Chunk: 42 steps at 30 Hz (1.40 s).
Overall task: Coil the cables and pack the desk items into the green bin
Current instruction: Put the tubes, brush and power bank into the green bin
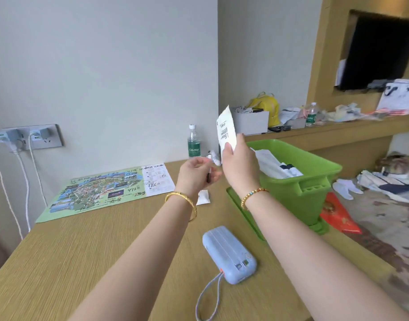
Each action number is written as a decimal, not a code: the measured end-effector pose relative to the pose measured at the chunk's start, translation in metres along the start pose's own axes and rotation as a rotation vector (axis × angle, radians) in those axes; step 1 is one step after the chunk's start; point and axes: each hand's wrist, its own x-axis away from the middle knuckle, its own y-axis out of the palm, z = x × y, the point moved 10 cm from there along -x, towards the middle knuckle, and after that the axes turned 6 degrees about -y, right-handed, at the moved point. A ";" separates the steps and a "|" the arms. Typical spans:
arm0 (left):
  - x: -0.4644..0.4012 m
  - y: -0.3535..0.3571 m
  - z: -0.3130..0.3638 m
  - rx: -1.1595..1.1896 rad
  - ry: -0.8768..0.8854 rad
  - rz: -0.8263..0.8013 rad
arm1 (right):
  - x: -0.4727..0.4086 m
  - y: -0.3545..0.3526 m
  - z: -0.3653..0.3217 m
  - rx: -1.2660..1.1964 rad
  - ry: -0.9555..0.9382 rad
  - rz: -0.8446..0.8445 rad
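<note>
Bin [314,181] sat at the desk's [83,262] right edge, white things already inside. My right hand [239,163] pinched a white packet [226,130] upright just beside its rim. My left hand [195,173] curled round a small dark item. Nearer me lay a blue power bank [230,253]; a map [101,193] lay left.

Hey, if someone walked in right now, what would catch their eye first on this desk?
Probably the white paper packet held up by the right hand just left of the green bin, which stands at the desk's right edge. Next, the pale blue power bank lying near the front, and the colourful map spread flat at the back left.
</note>
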 end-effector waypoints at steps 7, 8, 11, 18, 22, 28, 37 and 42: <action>-0.013 0.117 0.038 -0.514 0.246 -0.035 | -0.035 -0.095 0.071 0.433 0.016 -0.032; -0.015 0.132 0.035 -0.700 0.267 -0.077 | -0.036 -0.090 0.085 0.473 0.064 -0.151; -0.017 0.150 0.004 -1.314 0.219 -0.158 | -0.023 -0.072 0.121 0.517 0.258 -0.485; -0.018 0.096 0.019 -1.152 0.382 0.122 | -0.021 -0.073 0.073 0.319 0.005 -0.109; -0.029 0.044 -0.003 -1.156 0.292 0.117 | 0.000 -0.031 0.017 0.169 -0.224 -0.084; -0.042 -0.032 -0.063 -1.338 0.110 0.004 | 0.042 0.073 -0.003 0.235 -0.286 -0.396; -0.066 -0.060 -0.118 -1.567 0.035 -0.128 | 0.122 0.123 0.077 0.659 -0.006 -1.330; -0.068 -0.051 -0.138 -1.685 0.059 -0.185 | 0.131 0.125 0.054 0.669 -0.126 -1.391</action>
